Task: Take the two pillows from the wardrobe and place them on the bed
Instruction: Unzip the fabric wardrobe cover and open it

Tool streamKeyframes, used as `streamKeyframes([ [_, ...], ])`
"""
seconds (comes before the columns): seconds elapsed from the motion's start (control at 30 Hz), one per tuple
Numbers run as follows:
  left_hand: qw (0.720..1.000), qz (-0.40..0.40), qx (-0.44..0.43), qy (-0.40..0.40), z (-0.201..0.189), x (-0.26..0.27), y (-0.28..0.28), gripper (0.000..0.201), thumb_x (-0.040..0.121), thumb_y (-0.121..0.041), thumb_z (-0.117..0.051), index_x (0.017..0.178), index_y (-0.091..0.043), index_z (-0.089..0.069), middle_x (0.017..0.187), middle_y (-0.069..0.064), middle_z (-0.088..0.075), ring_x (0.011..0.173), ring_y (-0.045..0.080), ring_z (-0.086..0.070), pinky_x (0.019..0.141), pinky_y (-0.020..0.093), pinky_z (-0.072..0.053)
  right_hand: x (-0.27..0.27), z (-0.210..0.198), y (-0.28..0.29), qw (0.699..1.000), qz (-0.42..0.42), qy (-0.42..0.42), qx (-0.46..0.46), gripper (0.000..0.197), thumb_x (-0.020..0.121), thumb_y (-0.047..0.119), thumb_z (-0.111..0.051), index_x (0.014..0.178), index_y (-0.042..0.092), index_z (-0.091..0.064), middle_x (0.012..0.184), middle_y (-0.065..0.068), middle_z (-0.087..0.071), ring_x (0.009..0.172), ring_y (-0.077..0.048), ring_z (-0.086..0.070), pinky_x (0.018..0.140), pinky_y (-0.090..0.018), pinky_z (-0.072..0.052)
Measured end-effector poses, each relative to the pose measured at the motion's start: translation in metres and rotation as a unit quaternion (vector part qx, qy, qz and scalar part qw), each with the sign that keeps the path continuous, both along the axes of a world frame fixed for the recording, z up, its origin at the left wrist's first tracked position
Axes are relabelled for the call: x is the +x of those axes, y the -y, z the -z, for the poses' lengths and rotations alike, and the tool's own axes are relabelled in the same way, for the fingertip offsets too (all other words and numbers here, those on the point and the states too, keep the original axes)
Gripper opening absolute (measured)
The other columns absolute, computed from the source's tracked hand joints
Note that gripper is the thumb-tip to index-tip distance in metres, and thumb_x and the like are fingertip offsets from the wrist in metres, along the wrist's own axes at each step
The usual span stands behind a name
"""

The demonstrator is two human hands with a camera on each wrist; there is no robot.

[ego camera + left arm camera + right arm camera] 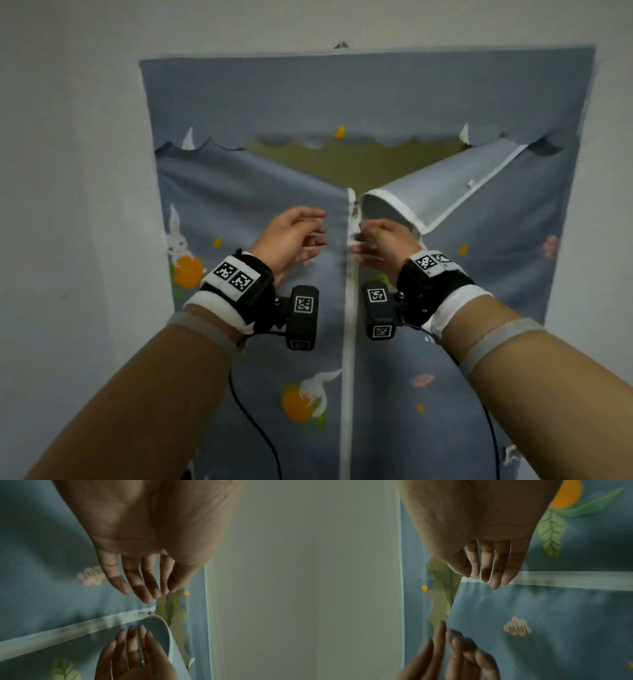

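Room: a pale wall (68, 205) behind a fabric wardrobe (260, 192), its blue-grey cover printed with rabbits, oranges and clouds.
Wardrobe front: a white zipper strip (348, 342) runs down the middle, its upper part undone; the right flap (445, 178) folds outward, baring an olive-green opening (329, 164).
Contents: no pillows can be made out in the opening.
Left hand (291, 240): just left of the zipper, fingers loosely spread, holding nothing.
Right hand (383, 243): at the zipper line below the folded flap, fingers bent toward the strip; whether they pinch it cannot be told.
Wrists: black straps carrying coded markers.
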State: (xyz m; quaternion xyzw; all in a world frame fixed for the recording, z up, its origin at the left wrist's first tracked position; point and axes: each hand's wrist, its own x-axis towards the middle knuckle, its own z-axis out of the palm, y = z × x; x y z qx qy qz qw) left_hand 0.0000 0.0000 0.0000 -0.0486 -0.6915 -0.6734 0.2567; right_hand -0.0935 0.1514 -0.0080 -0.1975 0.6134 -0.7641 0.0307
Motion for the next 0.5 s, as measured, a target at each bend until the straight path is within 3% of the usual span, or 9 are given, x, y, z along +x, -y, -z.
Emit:
streamKeyframes([
  [0.1,0.989,-0.090,-0.107,-0.046,-0.021,-0.031,-0.008,0.034,0.098,-0.005,-0.055,0.130,-0.013,-0.063,0.113,0.006,-0.060,0.081,0.019,-0.067,0.063,0.022,-0.054,-0.028,-0.012,0.006,0.998,0.007,-0.021,0.053,0.009,0.098,0.019,-0.059,0.091,0.015,-0.060,0.089,-0.007,-0.064,0.070,-0.024,-0.063,0.067,-0.038,-0.058],
  [0.17,0.973,-0.123,-0.185,-0.068,-0.032,-0.047,-0.008,0.045,0.096,-0.001,-0.056,0.138,-0.016,-0.059,0.132,0.008,-0.055,0.085,0.023,-0.065,0.076,0.029,-0.059,-0.043,-0.014,0.015,0.997,0.002,-0.030,0.076,0.016,0.098,0.027,-0.061,0.085,0.017,-0.059,0.088,-0.006,-0.066,0.069,-0.024,-0.065,0.072,-0.043,-0.061],
  [0.23,0.950,-0.150,-0.264,-0.075,-0.041,-0.057,-0.007,0.053,0.092,0.002,-0.057,0.140,-0.020,-0.059,0.142,0.011,-0.052,0.093,0.030,-0.067,0.092,0.040,-0.059,-0.057,-0.017,0.024,0.998,0.006,-0.026,0.059,0.021,0.098,0.028,-0.061,0.081,0.017,-0.057,0.078,-0.006,-0.064,0.059,-0.020,-0.062,0.062,-0.036,-0.059],
  [0.3,0.932,-0.161,-0.318,-0.070,-0.047,-0.064,-0.005,0.055,0.090,0.003,-0.058,0.140,-0.021,-0.059,0.145,0.010,-0.054,0.107,0.037,-0.067,0.100,0.045,-0.055,-0.071,-0.018,0.030,0.999,0.008,-0.028,0.040,0.025,0.100,0.026,-0.059,0.077,0.016,-0.057,0.069,-0.006,-0.061,0.050,-0.016,-0.056,0.048,-0.026,-0.053],
  [0.37,0.928,-0.160,-0.333,-0.056,-0.050,-0.072,-0.001,0.054,0.092,0.004,-0.056,0.141,-0.019,-0.059,0.144,0.006,-0.055,0.104,0.033,-0.068,0.096,0.039,-0.058,-0.083,-0.018,0.035,0.999,-0.006,-0.030,0.036,0.028,0.101,0.025,-0.057,0.075,0.015,-0.057,0.065,-0.005,-0.058,0.047,-0.014,-0.052,0.044,-0.022,-0.049],
  [0.43,0.930,-0.141,-0.336,-0.036,-0.050,-0.079,0.001,0.053,0.095,0.006,-0.053,0.142,-0.017,-0.058,0.142,0.004,-0.056,0.089,0.024,-0.069,0.086,0.033,-0.059,-0.092,-0.019,0.039,0.999,-0.016,-0.024,0.039,0.027,0.101,0.024,-0.055,0.076,0.015,-0.058,0.066,-0.004,-0.058,0.048,-0.014,-0.049,0.049,-0.024,-0.047],
  [0.5,0.919,-0.143,-0.365,-0.036,-0.048,-0.089,0.005,0.052,0.095,0.007,-0.053,0.140,-0.017,-0.059,0.143,0.007,-0.055,0.088,0.023,-0.069,0.079,0.028,-0.060,-0.099,-0.019,0.043,0.999,-0.013,-0.018,0.042,0.028,0.102,0.021,-0.052,0.075,0.015,-0.057,0.066,-0.004,-0.059,0.050,-0.014,-0.049,0.053,-0.025,-0.046],
])
